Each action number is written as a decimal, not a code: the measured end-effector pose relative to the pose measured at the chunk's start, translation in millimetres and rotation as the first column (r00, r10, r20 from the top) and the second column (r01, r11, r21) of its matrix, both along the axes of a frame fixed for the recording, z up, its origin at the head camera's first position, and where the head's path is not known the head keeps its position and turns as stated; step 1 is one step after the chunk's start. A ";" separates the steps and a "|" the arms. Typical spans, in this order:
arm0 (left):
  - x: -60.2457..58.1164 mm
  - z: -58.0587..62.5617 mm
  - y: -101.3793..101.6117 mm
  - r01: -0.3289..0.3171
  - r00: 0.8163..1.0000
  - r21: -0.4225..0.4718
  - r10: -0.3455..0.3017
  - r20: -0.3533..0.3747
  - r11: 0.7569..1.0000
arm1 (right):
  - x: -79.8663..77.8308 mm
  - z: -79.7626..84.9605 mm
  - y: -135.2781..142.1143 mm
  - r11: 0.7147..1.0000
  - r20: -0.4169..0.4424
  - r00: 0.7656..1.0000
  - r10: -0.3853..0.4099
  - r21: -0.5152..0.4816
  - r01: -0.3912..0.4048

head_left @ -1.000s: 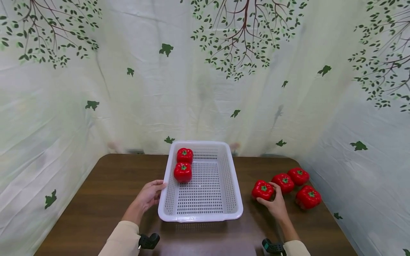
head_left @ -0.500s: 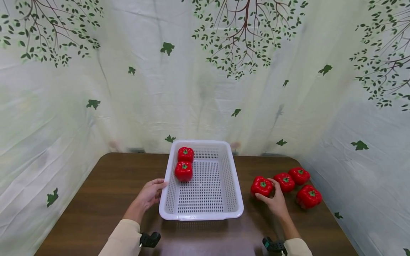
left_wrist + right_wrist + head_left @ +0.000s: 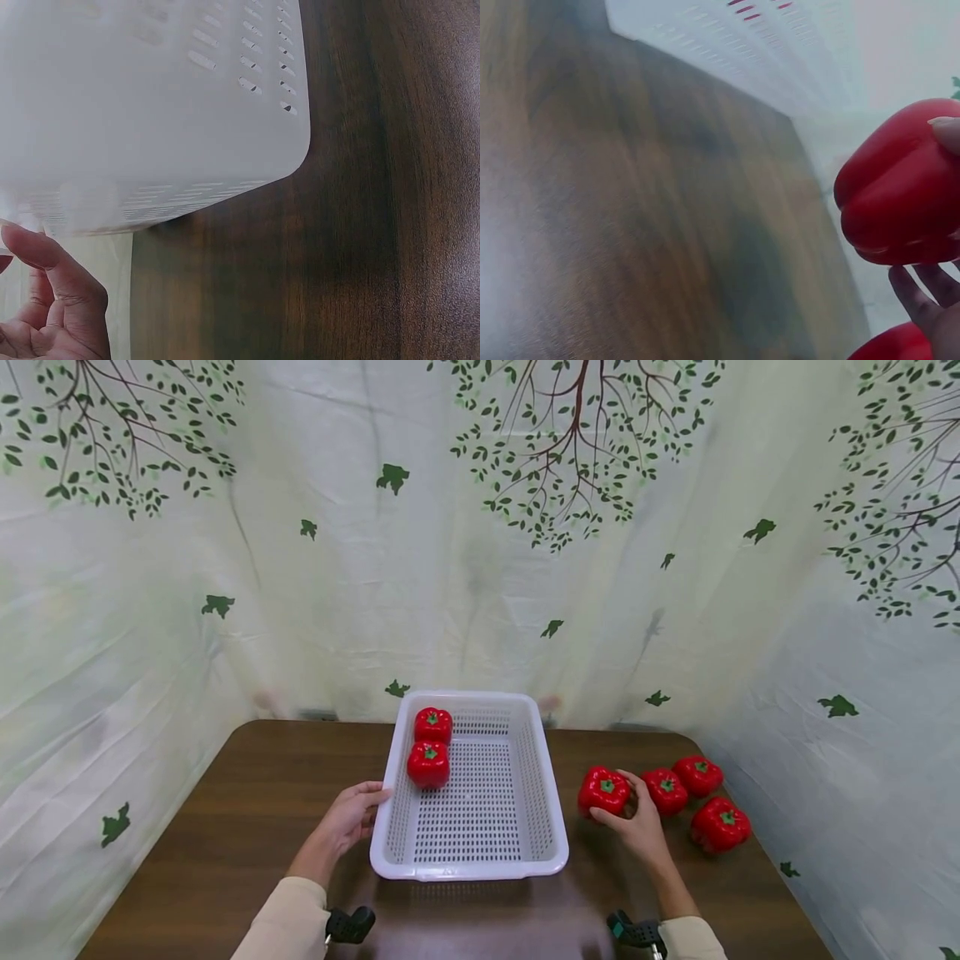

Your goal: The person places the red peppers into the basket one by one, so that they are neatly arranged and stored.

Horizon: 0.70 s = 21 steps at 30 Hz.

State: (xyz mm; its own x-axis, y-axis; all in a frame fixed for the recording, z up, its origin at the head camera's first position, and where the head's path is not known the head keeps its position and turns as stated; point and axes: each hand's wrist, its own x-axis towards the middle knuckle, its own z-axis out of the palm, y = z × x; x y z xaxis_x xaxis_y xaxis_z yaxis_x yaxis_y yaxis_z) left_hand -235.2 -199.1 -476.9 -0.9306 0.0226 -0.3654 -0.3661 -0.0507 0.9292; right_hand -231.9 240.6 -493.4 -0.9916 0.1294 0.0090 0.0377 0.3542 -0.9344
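My right hand holds a red bell pepper between thumb and fingers, to the right of the white plastic basket. In the right wrist view this bell pepper appears raised off the table, gripped from its stem side. My left hand pinches the basket's left rim; the left wrist view catches the thumb and curled fingers at its edge. Inside the basket, two red bell peppers, a rear one and a front one, stand in a column along the left wall.
Several more red bell peppers, including a near one and a far one, stand at the right of the brown wooden table. One is close behind my right hand. A leaf-patterned curtain surrounds the table's back and sides.
My right hand has moved slightly left and away from me with the bell pepper, towards the basket. My left hand keeps its grip on the rim.
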 end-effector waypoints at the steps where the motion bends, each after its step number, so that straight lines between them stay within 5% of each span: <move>1: 0.3 0.0 0.0 -0.003 1.000 0.001 0.003 0.002 1.000 | -0.5 1.5 -0.6 1.000 -0.003 1.000 0.002 -0.003 -0.002; 21: 1.9 0.8 -1.4 -0.004 1.000 0.017 0.004 -0.004 1.000 | -7.3 38.3 -7.6 0.998 -0.027 0.998 0.057 -0.021 -0.057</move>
State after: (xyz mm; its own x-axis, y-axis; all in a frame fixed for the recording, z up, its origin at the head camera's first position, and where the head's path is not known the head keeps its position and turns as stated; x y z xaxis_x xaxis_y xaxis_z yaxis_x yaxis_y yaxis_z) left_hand -233.3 -200.4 -476.1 -0.9323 0.0249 -0.3609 -0.3618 -0.0682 0.9298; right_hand -239.3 233.0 -455.2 -0.9968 0.0732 0.0326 -0.0063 0.3343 -0.9425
